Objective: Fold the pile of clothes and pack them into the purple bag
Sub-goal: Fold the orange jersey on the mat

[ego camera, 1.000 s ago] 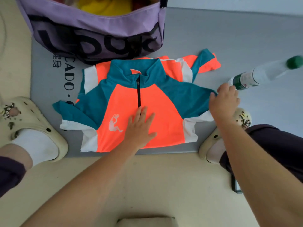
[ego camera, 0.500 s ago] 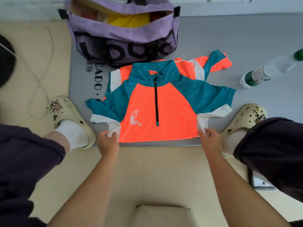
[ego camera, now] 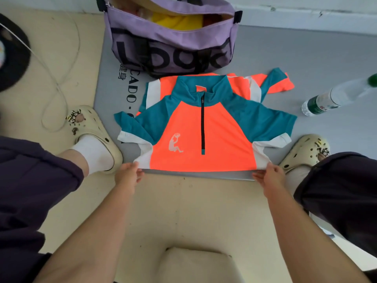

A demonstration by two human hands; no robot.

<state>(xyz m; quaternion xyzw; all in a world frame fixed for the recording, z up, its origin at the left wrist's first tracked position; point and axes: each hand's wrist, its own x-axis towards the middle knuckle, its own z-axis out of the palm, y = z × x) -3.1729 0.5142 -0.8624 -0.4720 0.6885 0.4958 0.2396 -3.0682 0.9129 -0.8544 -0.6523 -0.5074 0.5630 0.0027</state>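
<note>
Nearest the camera, a pale cushion edge (ego camera: 195,260) sits at the bottom of the view, with both bare forearms reaching forward over beige floor (ego camera: 195,211). Left hand (ego camera: 127,176) pinches the near left corner of the orange-and-teal shirt (ego camera: 204,144), fingers curled onto the white side panel. Right hand (ego camera: 269,176) pinches the near right corner the same way; the hem runs taut between the two hands, just above the near edge of the grey mat (ego camera: 306,58). Shirt lies front side up on the mat: black half zip down the centre, white figure print on its left chest, teal shoulders and sleeves spread to either side, collar pointing away. Beneath it and further back, a second layer of the same orange, teal and white cloth shows, one sleeve sticking out to the right; cannot tell whether that is a separate garment. Cream clogs flank the shirt: left clog (ego camera: 95,135) with a white sock, right clog (ego camera: 306,154) beside the right hand, dark trouser legs over both knees. Clear plastic bottle (ego camera: 334,97) with green label and cap lies on its side on the mat, right of the shirt and apart from it. Farthest, the purple bag (ego camera: 173,43) stands open just behind the collar, yellow cloth (ego camera: 177,21) visible inside. A thin white cord (ego camera: 61,88) loops over the floor at left.
</note>
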